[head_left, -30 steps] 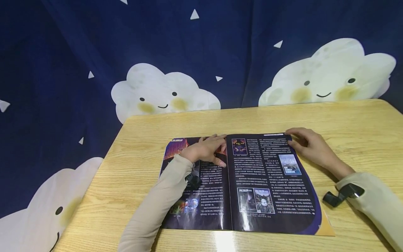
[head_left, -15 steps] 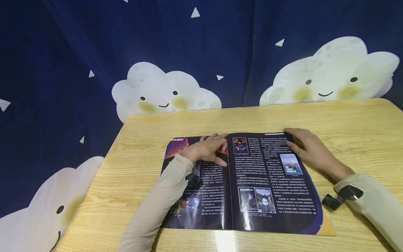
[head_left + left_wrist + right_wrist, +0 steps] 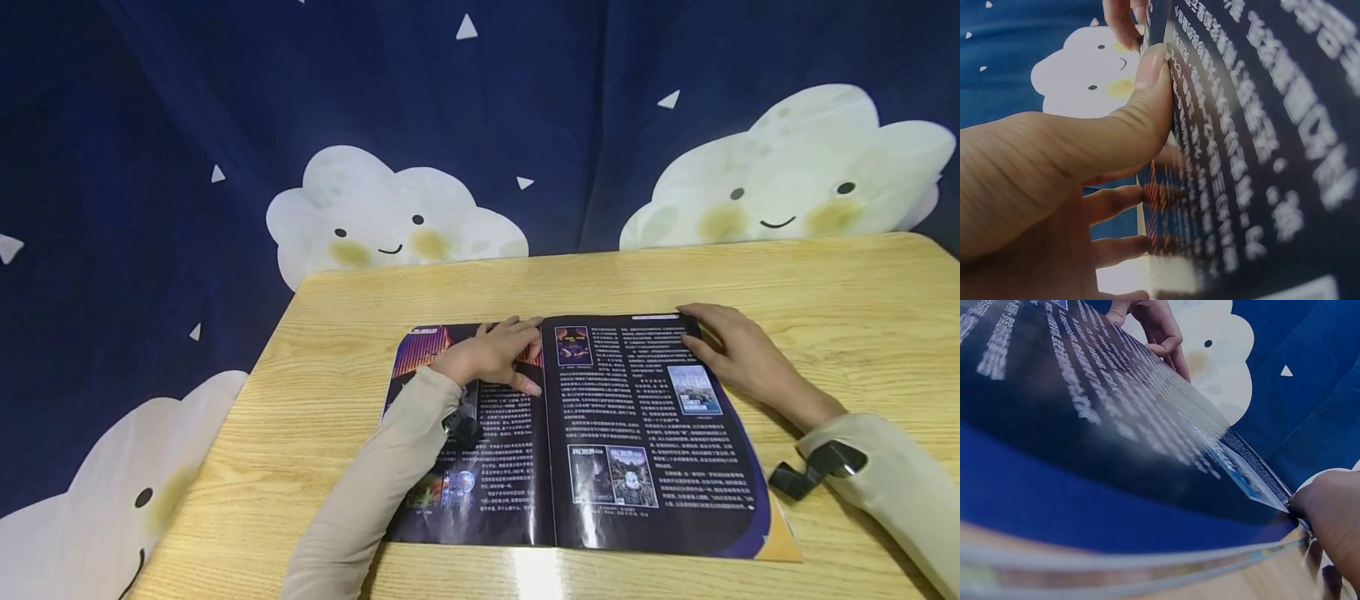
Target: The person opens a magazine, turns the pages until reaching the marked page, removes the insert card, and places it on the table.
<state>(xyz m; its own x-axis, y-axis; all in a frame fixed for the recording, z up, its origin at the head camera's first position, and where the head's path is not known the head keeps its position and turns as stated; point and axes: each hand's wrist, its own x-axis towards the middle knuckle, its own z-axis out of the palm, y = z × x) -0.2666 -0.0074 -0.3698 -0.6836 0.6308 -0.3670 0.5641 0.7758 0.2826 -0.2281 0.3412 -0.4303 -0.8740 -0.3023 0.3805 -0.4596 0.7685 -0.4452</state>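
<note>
An open magazine (image 3: pixel 517 517) with dark, glossy pages of white print and small pictures lies flat on the wooden table (image 3: pixel 345 300). My left hand (image 3: pixel 491 354) rests on the upper part of its left page, fingers spread towards the top edge and thumb beside the spine. In the left wrist view, the thumb (image 3: pixel 1150 81) lies along the dark page. At the upper right corner, my right hand (image 3: pixel 738 350) pinches the magazine's edge, the thumb over the page. In the right wrist view, that right hand (image 3: pixel 1335 515) is at the page edge, its fingers partly hidden.
A navy curtain (image 3: pixel 570 100) with smiling white clouds (image 3: pixel 390 208) and small triangles hangs behind the table and along its left side. Each sleeved wrist wears a black camera mount (image 3: pixel 817 467). An orange corner (image 3: pixel 780 537) of a lower page shows at the bottom right.
The right hand has shifted very slightly along the corner, its thumb moving a little. The left hand stays put on the left page. The view has tilted slightly.
</note>
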